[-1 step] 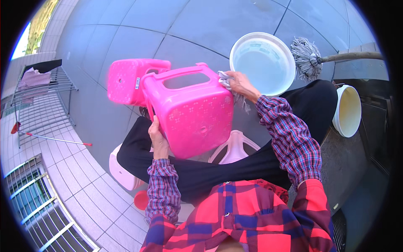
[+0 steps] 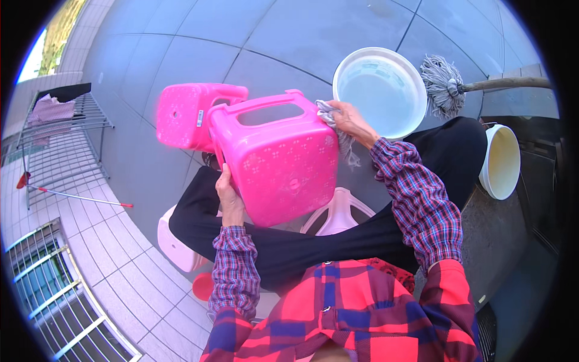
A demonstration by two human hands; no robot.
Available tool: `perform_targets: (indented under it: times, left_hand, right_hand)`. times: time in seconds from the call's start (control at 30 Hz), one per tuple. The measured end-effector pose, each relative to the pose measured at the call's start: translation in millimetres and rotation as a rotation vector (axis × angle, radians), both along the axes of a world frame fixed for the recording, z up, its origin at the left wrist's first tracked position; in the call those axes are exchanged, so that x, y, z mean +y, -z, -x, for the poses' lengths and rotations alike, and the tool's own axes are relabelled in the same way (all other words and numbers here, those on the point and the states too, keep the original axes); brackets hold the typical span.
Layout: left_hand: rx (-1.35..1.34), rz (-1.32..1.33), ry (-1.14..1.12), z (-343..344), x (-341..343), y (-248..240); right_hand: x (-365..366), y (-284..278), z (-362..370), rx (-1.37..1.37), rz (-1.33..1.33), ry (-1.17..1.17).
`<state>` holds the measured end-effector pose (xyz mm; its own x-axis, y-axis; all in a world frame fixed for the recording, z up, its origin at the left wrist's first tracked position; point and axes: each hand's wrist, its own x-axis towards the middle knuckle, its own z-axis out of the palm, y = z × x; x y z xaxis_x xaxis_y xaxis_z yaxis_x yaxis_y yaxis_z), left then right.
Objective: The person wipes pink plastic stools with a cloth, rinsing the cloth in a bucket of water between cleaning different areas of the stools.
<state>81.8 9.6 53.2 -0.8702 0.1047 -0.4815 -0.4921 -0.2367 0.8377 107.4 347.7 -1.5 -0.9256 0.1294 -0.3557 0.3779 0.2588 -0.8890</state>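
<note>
A bright pink plastic stool (image 2: 289, 172) with a flower-patterned seat is tilted above my lap. My left hand (image 2: 230, 196) grips its left side, the thumb on the outside and the other fingers partly hidden behind the edge. At the stool's far right corner, my right hand (image 2: 354, 122) is closed on a wet grey cloth (image 2: 345, 145), pressing it against the leg side. The cloth's loose end hangs down beside the seat. A second pink stool (image 2: 179, 114) lies on its side just beyond, its seat facing me.
A white basin (image 2: 417, 84) of water stands at the far right, beside a grey string mop (image 2: 443, 87). A cream bucket (image 2: 502, 163) is right of my knee. Pale pink stools (image 2: 341, 214) lie near my legs. A metal rack (image 2: 63, 130) stands far left.
</note>
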Motion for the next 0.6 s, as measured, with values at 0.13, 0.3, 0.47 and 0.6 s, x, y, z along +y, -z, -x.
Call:
perform_targets:
  times: [0.13, 0.3, 0.47, 0.6]
  left_hand:
    - [-0.100, -0.186, 0.009, 8.2, 7.4, 9.6]
    - [-0.151, -0.217, 0.032, 3.5, 16.0, 0.4]
    - [-0.021, 0.003, 0.153, -3.5, 18.7, -2.0]
    - [-0.028, 0.019, 0.104, -7.7, 38.7, -15.3]
  right_hand:
    - [5.4, -12.9, -4.3, 0.013, 0.366, 0.236]
    - [-1.9, -58.9, -14.8, 0.184, -0.316, -0.055]
    - [-55.2, -88.7, -13.8, 0.496, -0.332, -0.210]
    - [-56.8, -106.5, -6.9, 0.523, -0.354, -0.289]
